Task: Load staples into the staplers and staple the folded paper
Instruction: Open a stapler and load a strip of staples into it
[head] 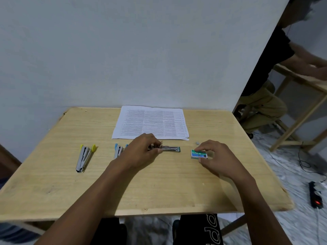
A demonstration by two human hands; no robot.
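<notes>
A printed sheet of paper (150, 122) lies flat at the far middle of the wooden table (123, 188). A yellow-tipped stapler (85, 157) lies open at the left. A blue-tipped stapler (118, 150) is partly hidden behind my left hand (141, 151). That hand pinches the near end of a green-tipped stapler (170, 148) lying open on the table. My right hand (215, 157) holds a small green and white staple box (199, 154) between thumb and fingers, resting on the table.
A small grey bit (197, 143) lies near the paper's right corner. Right of the table, another person's arm (304, 62) reaches over a second wooden table (300, 78). A black power strip (315, 194) and cables lie on the floor.
</notes>
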